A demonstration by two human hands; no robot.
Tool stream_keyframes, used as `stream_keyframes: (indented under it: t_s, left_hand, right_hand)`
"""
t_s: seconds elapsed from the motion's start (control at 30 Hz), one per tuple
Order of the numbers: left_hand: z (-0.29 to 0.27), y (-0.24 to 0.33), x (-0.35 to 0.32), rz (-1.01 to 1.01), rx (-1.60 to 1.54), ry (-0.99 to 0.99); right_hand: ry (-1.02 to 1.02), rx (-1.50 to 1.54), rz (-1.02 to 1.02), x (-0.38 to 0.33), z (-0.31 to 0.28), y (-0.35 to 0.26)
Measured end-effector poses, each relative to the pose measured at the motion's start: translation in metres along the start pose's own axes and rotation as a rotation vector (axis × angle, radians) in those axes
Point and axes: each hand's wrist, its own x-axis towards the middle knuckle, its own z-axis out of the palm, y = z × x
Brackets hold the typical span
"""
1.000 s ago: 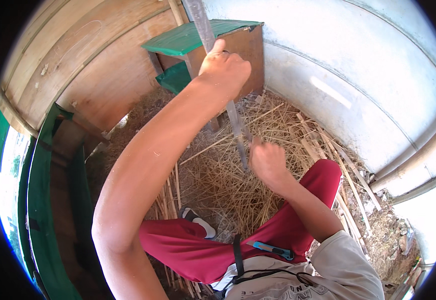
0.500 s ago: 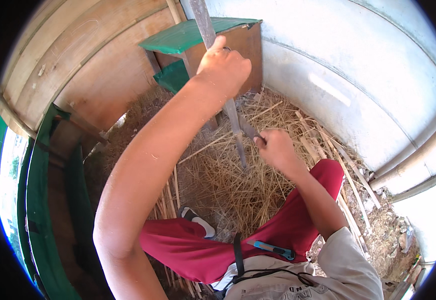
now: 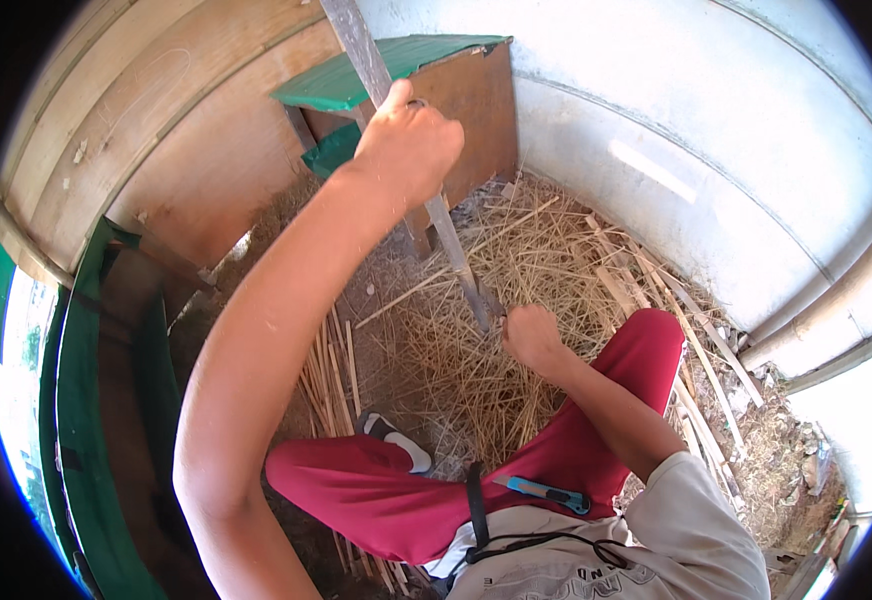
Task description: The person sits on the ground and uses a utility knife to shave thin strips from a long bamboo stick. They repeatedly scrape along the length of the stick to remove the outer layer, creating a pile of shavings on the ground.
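My left hand [image 3: 411,145] is closed around a long greyish wooden pole [image 3: 446,232], which slants from the top of the view down toward the straw. Its lower end looks paler, as if shaved. Beside that end, my right hand [image 3: 533,338] is closed on the handle of a knife. Only a short dark piece of the knife's blade [image 3: 493,298] shows, lying against the pole near its tip; the fingers cover most of the handle. A blue box cutter [image 3: 548,494] rests across my lap on the red trousers [image 3: 376,497].
Loose straw and thin shavings [image 3: 516,390] cover the ground ahead. Bundles of bamboo strips [image 3: 331,375] lie at left, with more wooden strips [image 3: 671,290] at right. A green-topped wooden box [image 3: 466,115] stands at the back between plywood and pale sheet walls [image 3: 656,120]. Green-edged shelving [image 3: 96,400] is at left.
My right hand has moved down and left, bringing the knife along the pole toward its lower tip. My left hand and the pole's upper part have shifted left.
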Motion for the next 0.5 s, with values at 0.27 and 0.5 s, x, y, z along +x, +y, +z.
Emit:
stream_keyframes:
  t_s: [0.27,0.5]
  left_hand:
    - [0.008,-0.010,-0.007,-0.033,-0.044,-0.005]
    - [0.001,-0.005,-0.004,-0.062,-0.025,-0.034]
  right_hand:
    - [0.247,0.233,0.017,0.027,-0.066,-0.050]
    - [-0.071,-0.041,0.043,-0.009,0.065,0.024]
